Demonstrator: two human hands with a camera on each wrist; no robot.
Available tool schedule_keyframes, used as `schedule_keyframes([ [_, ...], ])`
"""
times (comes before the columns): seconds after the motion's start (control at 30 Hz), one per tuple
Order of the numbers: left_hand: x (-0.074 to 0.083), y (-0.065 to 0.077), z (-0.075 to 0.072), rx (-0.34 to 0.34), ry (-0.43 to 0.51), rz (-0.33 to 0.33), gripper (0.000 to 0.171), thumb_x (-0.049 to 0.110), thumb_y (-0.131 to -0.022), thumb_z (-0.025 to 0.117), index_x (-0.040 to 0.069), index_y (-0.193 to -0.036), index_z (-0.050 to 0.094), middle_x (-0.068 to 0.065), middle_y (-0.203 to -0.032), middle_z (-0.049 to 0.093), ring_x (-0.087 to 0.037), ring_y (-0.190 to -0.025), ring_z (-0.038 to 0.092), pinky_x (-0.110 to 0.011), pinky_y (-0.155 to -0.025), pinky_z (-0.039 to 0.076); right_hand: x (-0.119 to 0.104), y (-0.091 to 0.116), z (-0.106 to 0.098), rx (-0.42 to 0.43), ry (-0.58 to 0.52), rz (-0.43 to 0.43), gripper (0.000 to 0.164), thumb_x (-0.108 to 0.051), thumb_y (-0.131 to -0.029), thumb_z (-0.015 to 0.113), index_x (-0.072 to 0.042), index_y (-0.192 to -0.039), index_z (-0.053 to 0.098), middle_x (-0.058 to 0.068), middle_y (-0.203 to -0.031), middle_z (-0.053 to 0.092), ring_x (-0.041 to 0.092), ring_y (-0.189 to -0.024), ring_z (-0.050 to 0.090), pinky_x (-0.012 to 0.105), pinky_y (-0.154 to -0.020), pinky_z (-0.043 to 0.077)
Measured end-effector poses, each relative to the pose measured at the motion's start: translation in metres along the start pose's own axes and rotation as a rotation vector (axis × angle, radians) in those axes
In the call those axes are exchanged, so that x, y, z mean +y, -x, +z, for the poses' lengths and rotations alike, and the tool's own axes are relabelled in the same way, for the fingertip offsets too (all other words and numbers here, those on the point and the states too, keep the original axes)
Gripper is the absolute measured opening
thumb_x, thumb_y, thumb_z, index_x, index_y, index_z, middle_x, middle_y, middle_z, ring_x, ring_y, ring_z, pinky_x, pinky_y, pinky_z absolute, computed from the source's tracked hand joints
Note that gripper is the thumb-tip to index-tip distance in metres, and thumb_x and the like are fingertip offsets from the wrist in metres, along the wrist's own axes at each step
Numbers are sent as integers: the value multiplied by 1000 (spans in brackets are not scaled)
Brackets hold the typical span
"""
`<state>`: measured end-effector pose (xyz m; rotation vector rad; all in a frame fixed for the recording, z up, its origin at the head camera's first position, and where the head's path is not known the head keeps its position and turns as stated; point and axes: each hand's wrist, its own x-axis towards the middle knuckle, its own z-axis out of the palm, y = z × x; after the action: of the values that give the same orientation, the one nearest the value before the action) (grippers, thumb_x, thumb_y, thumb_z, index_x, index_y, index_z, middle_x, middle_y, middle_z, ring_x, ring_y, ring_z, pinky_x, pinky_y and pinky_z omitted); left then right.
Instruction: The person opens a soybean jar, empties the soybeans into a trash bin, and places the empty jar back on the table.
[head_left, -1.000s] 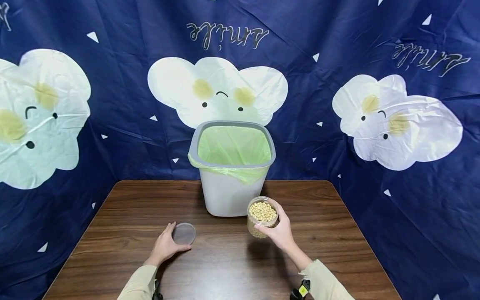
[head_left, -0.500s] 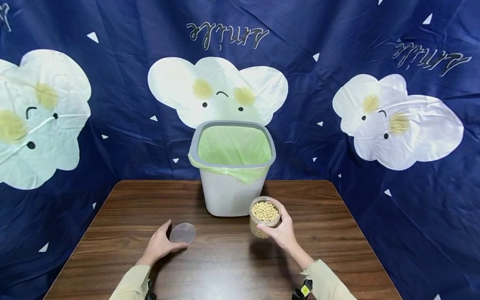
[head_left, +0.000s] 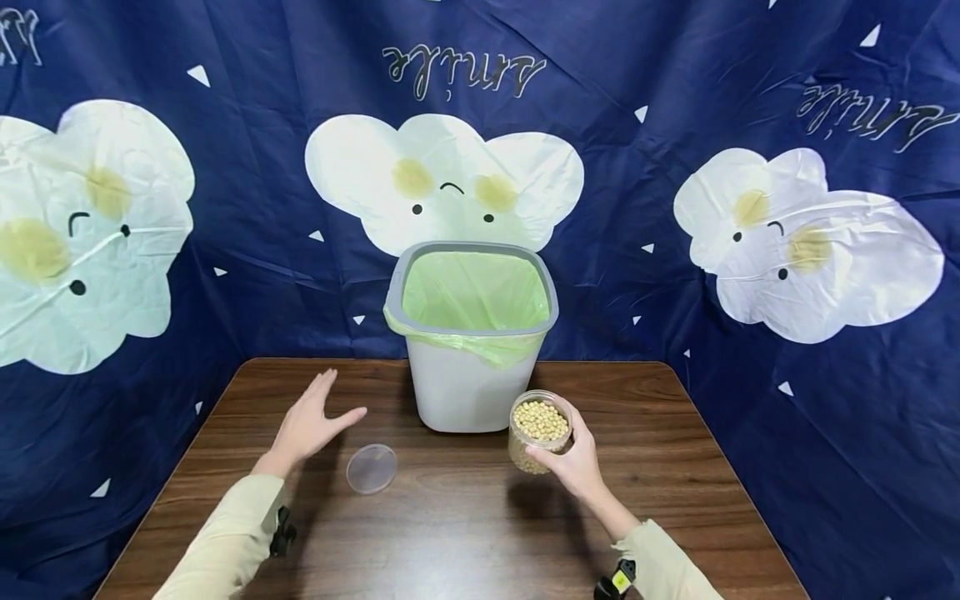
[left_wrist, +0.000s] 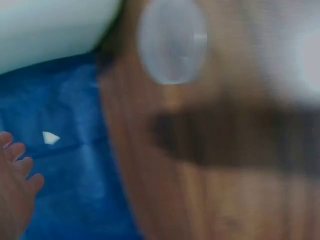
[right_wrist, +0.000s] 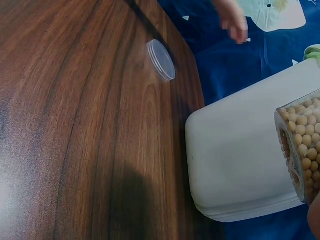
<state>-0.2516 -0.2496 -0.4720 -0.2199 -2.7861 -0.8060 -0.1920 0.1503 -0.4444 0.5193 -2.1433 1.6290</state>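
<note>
Right hand (head_left: 577,462) grips the lidless soybean jar (head_left: 522,452) above the table (head_left: 450,533), lower right of centre, probably best kept level against spills, left hand (head_left: 306,425) spread near the clear lid (head_left: 372,469) at lower left, and the lined trash bin (head_left: 468,387), mid-frame just behind, would block a straight reach.

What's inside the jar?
Pale, round beans reach near the top of the open jar. The top layer and some against its clear wall show. The right hand covers part of the wall, and the outer beans hide the middle, so anything buried there can't be seen.
</note>
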Motion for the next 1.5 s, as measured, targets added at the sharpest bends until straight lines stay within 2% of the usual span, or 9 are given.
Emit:
schedule_keyframes([
  [0.17, 35, -32, -29, 59, -43, 141, 105, 56, -74, 65, -5, -143, 14, -26, -146, 17, -37, -135, 15, -55, -105, 17, -2, -1, -2, -8, 8, 5, 76, 4, -60, 78, 9, -127, 43, 26, -122, 50, 38, -110, 47, 13, -92, 35],
  [0.23, 52, -43, -40, 75, -39, 176, 106, 56, -73, 65, -3, -144, 13, -23, -147, 16, -34, -136, 14, -54, -106, 16, -2, -1, -3, -9, 10, 2, 76, 4, -60, 78, 8, -127, 43, 25, -122, 50, 38, -110, 47, 13, -92, 35],
  [0.37, 79, -59, -55, 57, -27, 209, 105, 57, -73, 65, -1, -144, 15, -20, -148, 16, -32, -137, 12, -51, -107, 16, -2, -1, -4, -13, 9, -7, 76, 4, -60, 78, 8, -127, 43, 25, -123, 50, 39, -110, 46, 14, -92, 35],
  [0.47, 89, -68, -62, 36, -42, 219, 104, 58, -73, 63, 0, -144, 15, -18, -149, 15, -31, -137, 12, -49, -108, 14, -3, -1, -4, -17, 9, -12, 75, 4, -60, 77, 9, -127, 43, 26, -123, 50, 40, -110, 46, 13, -92, 35],
  [0.7, 106, -83, -64, 15, -81, 246, 100, 58, -74, 62, -1, -143, 21, -19, -148, 19, -31, -136, 15, -47, -109, 15, -5, -3, -5, -20, 11, -47, 73, 4, -61, 75, 10, -126, 43, 28, -120, 50, 41, -107, 47, 15, -92, 35],
  [1.0, 116, -86, -57, -17, -76, 245, 97, 60, -77, 57, 1, -144, 18, -21, -146, 22, -33, -135, 18, -50, -108, 15, -9, -10, -12, -27, -13, -83, 71, 7, -61, 72, 13, -125, 41, 31, -120, 48, 38, -108, 46, 17, -92, 35],
  [1.3, 115, -87, -55, -19, -112, 174, 93, 64, -80, 49, 0, -143, 22, -21, -145, 25, -36, -133, 23, -49, -106, 21, -21, -25, -28, -1, -19, -135, 71, 12, -60, 69, 17, -124, 39, 35, -118, 47, 35, -108, 46, 17, -93, 34],
  [1.5, 116, -87, -55, -8, -41, 128, 93, 63, -79, 52, 1, -142, 25, -19, -145, 26, -35, -132, 25, -51, -103, 26, -29, -42, -43, 56, 14, -163, 69, 11, -60, 70, 18, -122, 41, 35, -116, 48, 32, -105, 46, 17, -92, 35],
])
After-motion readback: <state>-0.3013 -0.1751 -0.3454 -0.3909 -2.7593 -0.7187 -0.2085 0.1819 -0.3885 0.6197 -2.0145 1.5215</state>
